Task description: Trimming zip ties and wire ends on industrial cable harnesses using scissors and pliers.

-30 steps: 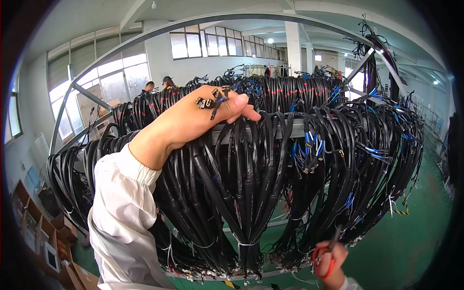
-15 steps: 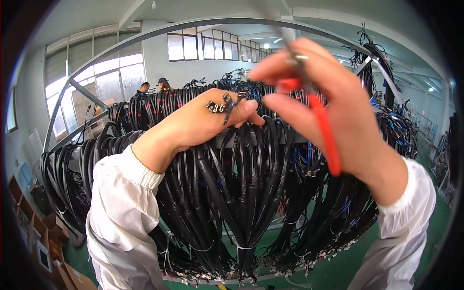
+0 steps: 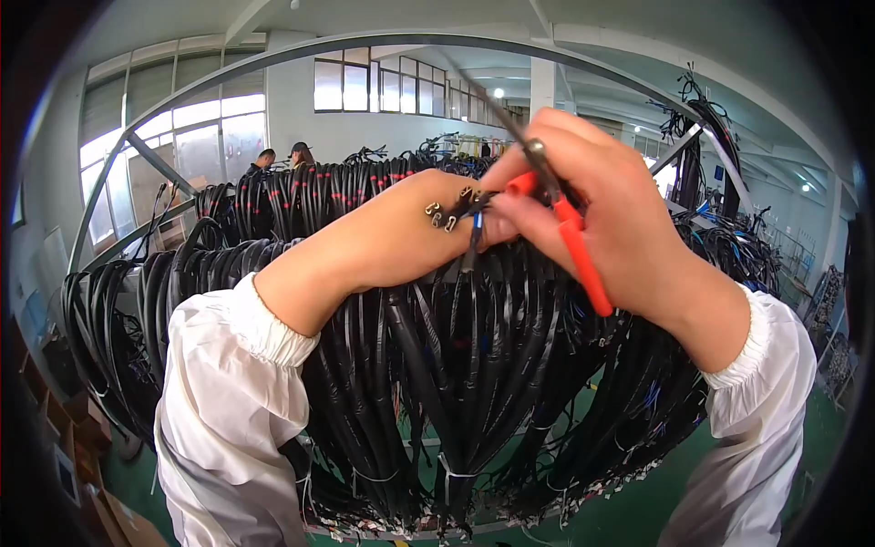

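Note:
My left hand reaches over the hanging cables, its fingers closed around a small bunch of black wires. Several metal terminals on those wires stick out over the back of the hand, and a short blue-and-black wire hangs beside them. My right hand grips red-handled scissors, blades pointing up and to the left. Its thumb and forefinger come together at the wire bunch, next to my left fingertips. What lies between those fingertips is partly hidden.
Thick black cable harnesses hang from a metal rack, gathered low with white ties. Behind is another row of black cables with red marks; two people are beyond it. Cardboard boxes lie at lower left.
My right hand has moved down and in, its thumb and forefinger now at the wire bunch. The bunch and my left hand appear further right, and the view has shifted slightly.

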Action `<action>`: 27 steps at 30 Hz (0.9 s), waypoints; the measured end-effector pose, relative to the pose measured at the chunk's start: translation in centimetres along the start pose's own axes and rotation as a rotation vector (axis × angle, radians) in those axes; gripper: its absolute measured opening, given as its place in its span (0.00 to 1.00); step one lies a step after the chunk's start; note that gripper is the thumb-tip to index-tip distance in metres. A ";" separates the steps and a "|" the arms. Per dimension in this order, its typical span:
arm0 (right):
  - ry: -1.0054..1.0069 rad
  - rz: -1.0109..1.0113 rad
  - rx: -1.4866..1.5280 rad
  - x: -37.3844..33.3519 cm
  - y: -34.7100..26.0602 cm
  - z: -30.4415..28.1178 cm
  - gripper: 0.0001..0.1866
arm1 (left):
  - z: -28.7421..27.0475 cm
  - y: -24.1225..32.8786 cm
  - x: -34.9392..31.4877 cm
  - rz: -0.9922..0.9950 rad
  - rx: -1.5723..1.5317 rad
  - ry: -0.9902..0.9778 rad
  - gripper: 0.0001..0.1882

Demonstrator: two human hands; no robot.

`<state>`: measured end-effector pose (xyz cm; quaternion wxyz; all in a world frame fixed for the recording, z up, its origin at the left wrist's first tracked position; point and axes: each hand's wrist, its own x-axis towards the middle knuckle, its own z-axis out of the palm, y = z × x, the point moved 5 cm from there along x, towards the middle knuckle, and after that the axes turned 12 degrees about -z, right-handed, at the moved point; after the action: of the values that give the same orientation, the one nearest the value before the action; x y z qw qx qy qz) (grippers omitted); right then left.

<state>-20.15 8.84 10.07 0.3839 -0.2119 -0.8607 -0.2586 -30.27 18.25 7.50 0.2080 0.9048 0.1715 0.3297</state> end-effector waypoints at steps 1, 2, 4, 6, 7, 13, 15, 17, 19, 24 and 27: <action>0.001 0.001 -0.001 -0.4 0.3 -0.1 0.07 | 0.0 -0.1 0.2 0.043 0.067 0.035 0.16; 0.020 0.036 -0.037 -0.7 0.8 -0.4 0.08 | 0.1 -0.3 0.3 0.044 0.068 0.033 0.16; 0.052 0.124 -0.033 -1.4 1.4 -0.7 0.10 | 0.1 0.0 0.4 0.112 0.018 0.066 0.14; 0.065 0.228 0.068 -2.0 2.0 -0.6 0.10 | 0.2 1.0 -0.3 0.280 0.020 0.199 0.12; 0.077 0.326 0.176 -2.3 2.5 -0.4 0.09 | 0.2 1.1 -0.4 0.269 0.036 0.243 0.11; 0.118 0.334 0.244 -2.8 2.6 -0.1 0.09 | 0.1 1.9 -1.4 0.290 0.096 0.358 0.09; 0.031 0.269 0.205 -2.9 2.4 0.0 0.06 | -0.2 1.9 -1.6 0.309 0.134 0.357 0.08; 0.100 0.297 0.349 -3.1 2.6 0.3 0.06 | -0.1 2.3 -2.0 0.312 0.179 0.358 0.06; 0.179 0.289 0.376 -3.7 3.3 0.0 0.09 | 0.1 2.2 -1.8 0.332 0.149 0.349 0.06; 0.177 0.289 -0.062 -2.9 2.5 -2.3 0.19 | 0.0 2.0 -1.9 0.274 0.142 0.293 0.05; 0.096 0.241 -0.162 -3.1 2.7 -1.4 0.12 | 0.1 2.2 -2.1 0.314 0.123 0.324 0.06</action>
<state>-15.94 9.63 9.22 0.4347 -0.3315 -0.7858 -0.2893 -31.38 15.41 7.38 0.0684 0.8665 0.0794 0.4881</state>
